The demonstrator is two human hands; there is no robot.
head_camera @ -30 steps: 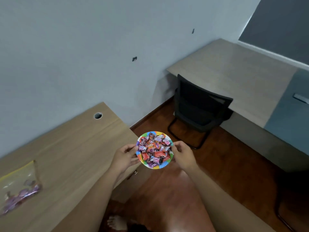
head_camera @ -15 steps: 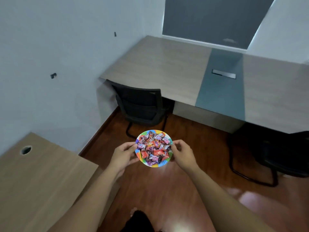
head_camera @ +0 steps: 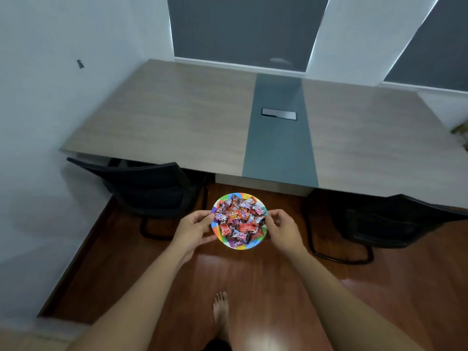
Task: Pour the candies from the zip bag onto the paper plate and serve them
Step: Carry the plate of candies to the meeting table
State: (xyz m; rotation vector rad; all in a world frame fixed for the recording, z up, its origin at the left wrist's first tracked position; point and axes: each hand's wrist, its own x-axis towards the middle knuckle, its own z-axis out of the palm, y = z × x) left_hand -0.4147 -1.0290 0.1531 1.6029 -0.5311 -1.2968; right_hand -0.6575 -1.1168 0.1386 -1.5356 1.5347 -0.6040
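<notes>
Holding paper plate (head_camera: pixel 219 238) of candies (head_camera: pixel 239 220), left hand (head_camera: pixel 193 230) and right hand (head_camera: pixel 282 230) grip closed on opposite rims

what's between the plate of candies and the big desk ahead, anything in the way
In the head view, only bare wooden floor shows between the paper plate and the desk. The left chair and right chair flank that gap.

Candies (head_camera: pixel 238 220) lie heaped on the plate (head_camera: pixel 238 246), which I hold between my left hand (head_camera: pixel 193 228) and right hand (head_camera: pixel 282 230) above the floor (head_camera: pixel 266 279). The table (head_camera: pixel 177 117) stands ahead, a chair (head_camera: pixel 149 186) front-left, another chair (head_camera: pixel 387 219) right.
</notes>
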